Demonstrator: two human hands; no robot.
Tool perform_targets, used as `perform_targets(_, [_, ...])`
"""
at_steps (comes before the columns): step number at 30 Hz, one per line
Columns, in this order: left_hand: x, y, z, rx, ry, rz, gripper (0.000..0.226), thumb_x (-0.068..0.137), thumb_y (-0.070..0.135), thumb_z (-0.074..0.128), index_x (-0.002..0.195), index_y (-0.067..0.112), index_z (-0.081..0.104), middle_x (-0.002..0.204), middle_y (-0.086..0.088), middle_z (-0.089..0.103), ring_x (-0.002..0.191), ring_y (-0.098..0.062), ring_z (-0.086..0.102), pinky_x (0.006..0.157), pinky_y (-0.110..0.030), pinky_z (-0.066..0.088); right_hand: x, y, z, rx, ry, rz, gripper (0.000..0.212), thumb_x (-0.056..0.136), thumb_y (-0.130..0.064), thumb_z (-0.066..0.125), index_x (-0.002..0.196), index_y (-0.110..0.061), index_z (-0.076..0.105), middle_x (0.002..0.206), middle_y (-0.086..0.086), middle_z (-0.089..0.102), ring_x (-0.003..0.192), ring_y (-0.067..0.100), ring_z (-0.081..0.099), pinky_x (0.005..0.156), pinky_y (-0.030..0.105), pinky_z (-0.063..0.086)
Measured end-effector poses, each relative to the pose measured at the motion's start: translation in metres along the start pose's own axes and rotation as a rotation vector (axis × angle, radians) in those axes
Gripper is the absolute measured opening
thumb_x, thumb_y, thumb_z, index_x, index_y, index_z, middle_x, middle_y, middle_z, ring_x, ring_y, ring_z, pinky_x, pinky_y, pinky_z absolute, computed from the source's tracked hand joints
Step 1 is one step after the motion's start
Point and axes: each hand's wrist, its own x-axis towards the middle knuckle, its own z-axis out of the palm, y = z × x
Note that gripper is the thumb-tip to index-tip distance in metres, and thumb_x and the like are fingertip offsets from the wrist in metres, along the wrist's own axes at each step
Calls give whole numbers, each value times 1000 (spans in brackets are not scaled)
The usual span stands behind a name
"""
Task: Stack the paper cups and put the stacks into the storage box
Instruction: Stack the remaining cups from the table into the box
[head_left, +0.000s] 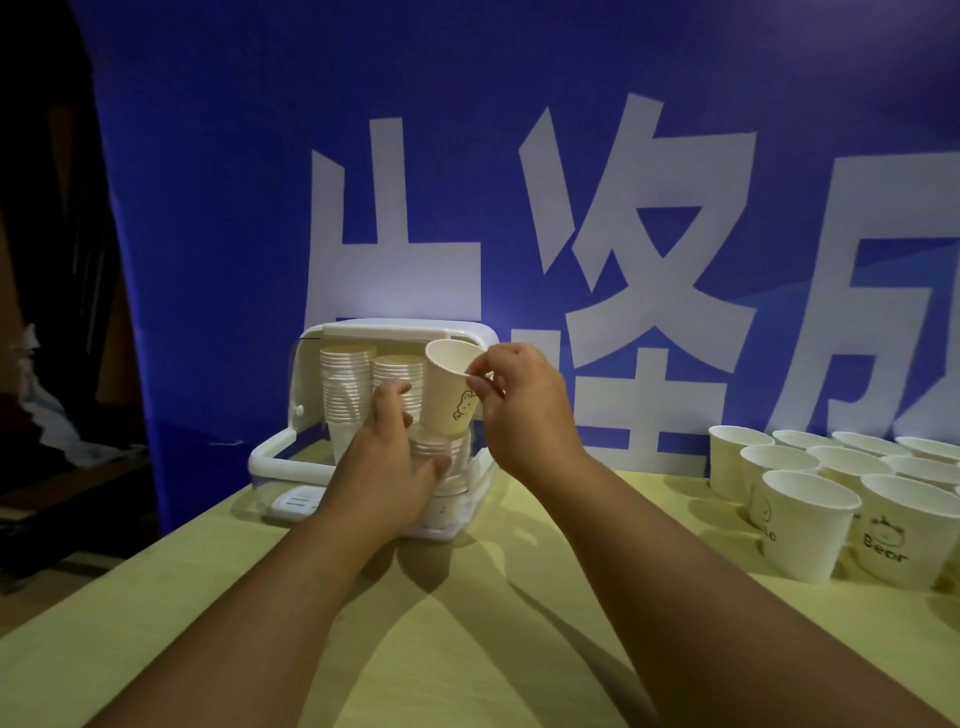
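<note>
A white storage box (270, 457) stands open at the back of the table, with two tall stacks of paper cups (344, 387) inside. My left hand (387, 467) grips a shorter stack of cups (441, 452) at the front of the box. My right hand (524, 410) pinches the rim of a single paper cup (447, 387) with a small bear drawing, held tilted just above that short stack. Several loose upright paper cups (805, 525) stand at the right of the table.
A yellow-green table (467, 623) carries everything. A blue banner (234, 208) with large white characters hangs right behind the box. The box's lid is swung down in front at the left. Dark floor and clutter lie off the table's left edge.
</note>
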Motion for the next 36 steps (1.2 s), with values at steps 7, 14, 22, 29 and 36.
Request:
perform_targets(7, [-2,1,1,65,38,68,99,88,31,79,151,53,6,163,3,30,140,-27,44,102,-49,49,-11,3,8,-208,-278,-61,26,87,-2,69,105,-21,68,111,0,61,88,14,55,68,13,40])
perform_targets(14, [-2,-1,5,164,1,33,52,98,26,67,148,24,50,151,5,50,136,-18,47,106,-33,40,-27,21,12,-298,-563,-110,70,88,4,63,143,-35,46,153,-1,40,128,23,51,102,37,46])
perform_targets(22, [-4,1,3,180,53,48,37,101,31,59,137,24,58,137,4,56,120,-17,53,97,-35,47,-27,24,11,-269,-476,-132,59,91,-11,66,141,-37,47,146,-7,49,127,21,52,94,32,46])
perform_targets(29, [-23,37,7,160,268,280,22,91,32,68,97,32,47,90,11,52,77,-12,50,63,-24,38,-27,12,-49,-462,-258,-96,4,94,-32,61,92,-29,60,84,-8,62,68,8,56,71,27,55])
perform_targets(36, [-53,71,46,140,39,320,17,95,43,63,98,39,47,78,18,54,67,-5,54,56,-23,45,-60,57,-137,-698,-281,5,10,94,-33,58,87,-28,63,75,-11,59,65,9,56,66,24,55])
